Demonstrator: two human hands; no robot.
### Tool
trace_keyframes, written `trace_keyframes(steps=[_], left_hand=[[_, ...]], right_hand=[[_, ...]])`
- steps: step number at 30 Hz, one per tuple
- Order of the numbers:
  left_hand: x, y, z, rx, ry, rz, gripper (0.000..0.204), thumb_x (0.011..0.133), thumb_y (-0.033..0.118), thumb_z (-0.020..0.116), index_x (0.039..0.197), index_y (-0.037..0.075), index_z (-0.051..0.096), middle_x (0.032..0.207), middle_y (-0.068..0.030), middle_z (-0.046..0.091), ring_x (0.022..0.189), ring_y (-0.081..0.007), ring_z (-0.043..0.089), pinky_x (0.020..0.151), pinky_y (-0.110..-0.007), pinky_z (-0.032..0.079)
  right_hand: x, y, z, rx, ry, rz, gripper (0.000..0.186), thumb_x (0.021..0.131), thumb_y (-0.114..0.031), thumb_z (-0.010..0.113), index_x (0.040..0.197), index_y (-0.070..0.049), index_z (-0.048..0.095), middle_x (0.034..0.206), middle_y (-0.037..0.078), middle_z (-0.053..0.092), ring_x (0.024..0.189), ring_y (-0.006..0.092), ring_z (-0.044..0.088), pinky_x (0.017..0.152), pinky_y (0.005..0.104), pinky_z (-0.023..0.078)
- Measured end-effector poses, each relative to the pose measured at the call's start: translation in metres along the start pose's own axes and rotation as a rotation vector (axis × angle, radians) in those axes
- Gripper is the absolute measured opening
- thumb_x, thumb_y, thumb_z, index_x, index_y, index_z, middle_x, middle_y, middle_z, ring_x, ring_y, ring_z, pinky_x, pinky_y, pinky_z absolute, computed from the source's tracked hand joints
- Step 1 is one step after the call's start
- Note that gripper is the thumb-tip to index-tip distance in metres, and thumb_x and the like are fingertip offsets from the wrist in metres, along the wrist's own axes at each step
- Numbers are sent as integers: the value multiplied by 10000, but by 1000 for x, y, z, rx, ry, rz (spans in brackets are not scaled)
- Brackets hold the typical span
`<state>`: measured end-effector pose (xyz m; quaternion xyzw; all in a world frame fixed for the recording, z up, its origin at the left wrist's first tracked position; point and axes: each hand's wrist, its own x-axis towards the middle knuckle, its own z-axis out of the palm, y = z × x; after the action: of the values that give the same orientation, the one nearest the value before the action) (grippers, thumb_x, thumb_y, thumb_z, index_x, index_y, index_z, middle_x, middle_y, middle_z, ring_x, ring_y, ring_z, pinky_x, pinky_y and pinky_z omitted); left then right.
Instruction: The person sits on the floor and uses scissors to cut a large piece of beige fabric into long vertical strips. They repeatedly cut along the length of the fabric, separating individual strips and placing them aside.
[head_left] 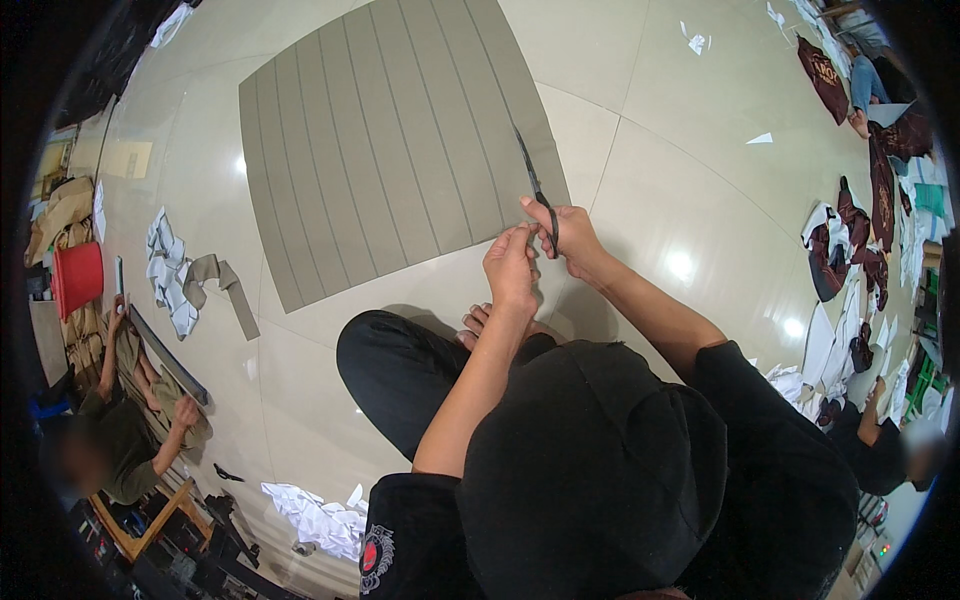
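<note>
Grasping black scissors (536, 184), fingers of the right hand (576, 238); pinching the near edge of a dark-lined grey-brown sheet (358, 150) spread on the tiled floor (660, 190), fingers of the left hand (509, 268); likely fault: blades straying off-line, should the sheet slip or buckle.

Crumpled white scraps (315, 515) lie on the pale tiled floor (690, 190).
</note>
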<state>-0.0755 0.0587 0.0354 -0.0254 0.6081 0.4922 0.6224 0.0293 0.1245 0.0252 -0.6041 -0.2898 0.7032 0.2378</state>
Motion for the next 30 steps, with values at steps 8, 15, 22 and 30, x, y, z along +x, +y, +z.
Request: trace_keyframes(steps=[8,15,22,30], left_hand=[[-1,1,0,-10,2,-12,194,973,285,655,929,109,723,675,72,490,546,-37,386,462,-226,284],[-5,6,1,-27,-11,-16,188,976,284,654,919,118,720,654,80,467,536,-31,363,457,-221,274],[-7,8,2,-21,-14,-36,159,977,278,653,960,124,688,692,77,460,540,-32,348,454,-212,267],[-6,9,2,-13,-9,-39,158,980,278,651,959,127,692,688,77,461,539,-31,347,456,-212,268]], right_hand=[[0,0,1,-6,15,-16,475,844,-459,808,741,-25,644,593,13,543,458,87,480,409,243,362],[12,-17,3,-79,29,50,530,819,-506,809,743,-21,609,563,28,521,420,117,464,398,272,362],[21,-21,8,-75,84,39,557,806,-527,808,675,-35,580,552,44,527,433,130,506,386,267,365],[23,-21,8,-67,70,42,534,821,-502,815,718,-40,568,581,35,527,453,114,523,386,246,386]])
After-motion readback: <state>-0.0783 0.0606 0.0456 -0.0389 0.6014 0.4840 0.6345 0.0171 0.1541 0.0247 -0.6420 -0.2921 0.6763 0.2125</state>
